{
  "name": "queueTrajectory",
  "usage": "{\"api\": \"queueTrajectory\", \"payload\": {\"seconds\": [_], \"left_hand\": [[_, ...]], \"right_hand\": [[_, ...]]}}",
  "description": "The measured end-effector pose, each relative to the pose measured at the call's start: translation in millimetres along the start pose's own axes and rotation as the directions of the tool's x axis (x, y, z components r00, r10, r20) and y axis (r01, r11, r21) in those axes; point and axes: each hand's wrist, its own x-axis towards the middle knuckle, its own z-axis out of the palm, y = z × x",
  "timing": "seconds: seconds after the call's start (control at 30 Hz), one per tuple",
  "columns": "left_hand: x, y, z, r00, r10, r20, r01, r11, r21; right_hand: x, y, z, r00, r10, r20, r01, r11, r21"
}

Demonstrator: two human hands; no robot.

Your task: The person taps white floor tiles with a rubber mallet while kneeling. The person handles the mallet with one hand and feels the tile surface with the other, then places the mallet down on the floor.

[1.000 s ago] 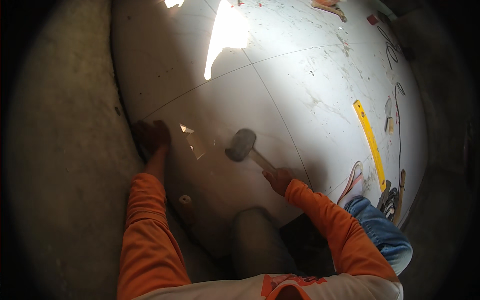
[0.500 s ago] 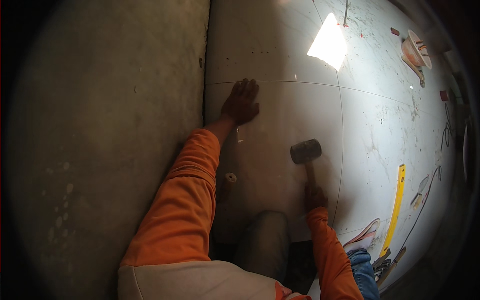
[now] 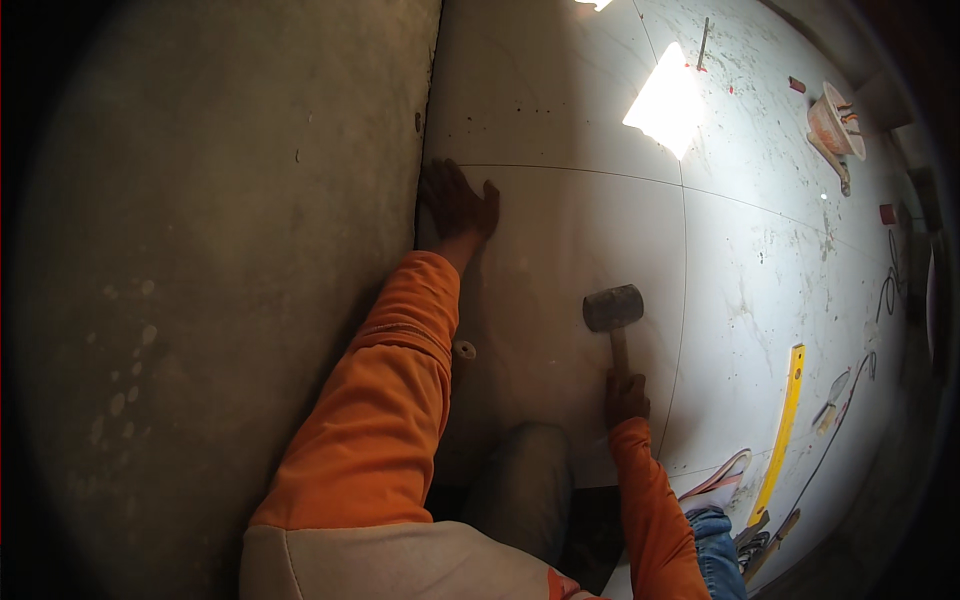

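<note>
My left hand (image 3: 463, 208) lies flat on a large pale floor tile (image 3: 545, 240), right beside the wall and close to the thin joint line. Its fingers are stretched out and the thumb is apart. A rubber mallet (image 3: 613, 308) with a black head and a wooden handle is gripped in my right hand (image 3: 627, 398). The head is over the same tile; whether it touches the surface I cannot tell. Beside my left sleeve, a small round pale piece with a hole (image 3: 465, 350) shows, partly hidden by the arm.
A bare grey wall (image 3: 230, 250) rises along the left. On the right are a yellow spirit level (image 3: 778, 435), a trowel (image 3: 832, 395), a dark cable (image 3: 888, 285) and a bucket (image 3: 835, 122) with tools. Bright light falls on the far tiles. A blue-jeaned leg (image 3: 712, 545) is at lower right.
My left hand has slid left across the tile toward the wall. The mallet has stayed nearly in place in my right hand, and the whole view has shifted slightly.
</note>
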Motion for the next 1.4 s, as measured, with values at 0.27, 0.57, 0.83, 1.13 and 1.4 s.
{"api": "queueTrajectory", "payload": {"seconds": [0.27, 0.57, 0.83, 1.13, 1.4], "left_hand": [[0.1, -23.7, -3.7, 0.938, 0.333, 0.096, -0.342, 0.934, 0.103], [7.4, -21.2, -11.8, 0.879, 0.468, 0.098, -0.474, 0.879, 0.048], [0.9, -20.8, -8.3, 0.896, 0.426, 0.128, -0.437, 0.896, 0.074], [2.1, -20.0, 4.1, 0.981, 0.196, -0.001, -0.196, 0.978, 0.077], [8.6, -9.2, 12.7, 0.962, 0.268, 0.056, -0.273, 0.917, 0.292]], "right_hand": [[-69.5, -34.1, -57.4, 0.848, -0.524, -0.079, 0.506, 0.757, 0.412], [-21.7, -71.1, -54.3, 0.794, -0.604, 0.067, 0.599, 0.797, 0.075], [-39.1, -52.6, -68.9, 0.135, -0.977, 0.163, 0.991, 0.13, -0.042], [-48.9, -19.9, -33.5, 0.443, -0.89, 0.109, 0.894, 0.448, 0.019], [18.3, 48.5, -14.9, 0.97, -0.241, -0.021, 0.229, 0.888, 0.4]]}}
